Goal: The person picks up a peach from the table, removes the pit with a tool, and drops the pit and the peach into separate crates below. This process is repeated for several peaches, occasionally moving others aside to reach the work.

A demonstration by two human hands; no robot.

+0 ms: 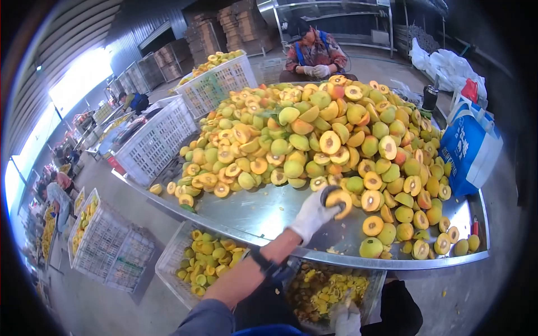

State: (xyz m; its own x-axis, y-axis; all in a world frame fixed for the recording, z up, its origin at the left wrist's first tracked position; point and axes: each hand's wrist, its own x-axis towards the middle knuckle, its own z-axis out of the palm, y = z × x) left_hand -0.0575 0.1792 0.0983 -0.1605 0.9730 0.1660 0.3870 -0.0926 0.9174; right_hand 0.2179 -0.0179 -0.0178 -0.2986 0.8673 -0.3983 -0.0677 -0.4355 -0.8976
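Observation:
My left hand [315,215], in a white glove with dark fingertips, is closed on a halved yellow peach [339,203], its cut face turned up. It is held over the bare front of the metal table [241,215], beside a big heap of halved peaches [302,129]. Low in the view, my right hand [346,320], also gloved, is over a crate of yellow scraps and brown bits [330,291]. Its fingers look curled around something thin that I cannot make out. To the left, below the table edge, a crate [168,263] holds hollowed peach halves [210,257].
White crates [159,140] stand along the table's left end, one filled with peaches. A blue bag [469,148] leans at the right end, near a dark flask [430,96]. Across the table sits a person [315,53] in gloves. Stacked crates [115,246] are on the left floor.

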